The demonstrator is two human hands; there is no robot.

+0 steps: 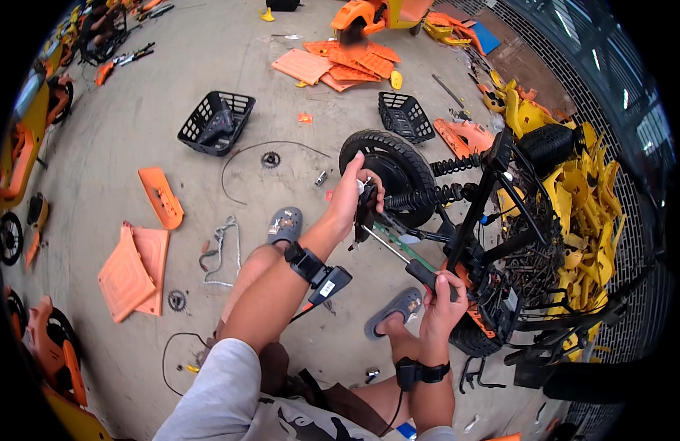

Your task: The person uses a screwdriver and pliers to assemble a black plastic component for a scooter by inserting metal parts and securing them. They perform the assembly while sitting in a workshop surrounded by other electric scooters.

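One screwdriver (419, 272), dark-handled, gripped in the right hand (444, 304), its long axis slanting forward-left toward a dark part (364, 215) clasped by the left hand (346, 194) (the nearer to the black wheel (399, 165)), hands apart, tip contact unclear.

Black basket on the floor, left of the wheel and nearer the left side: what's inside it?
Inside the black basket lies a dark, drill-shaped power tool. The part of the basket's bottom beneath it is covered, so anything there cannot be seen.
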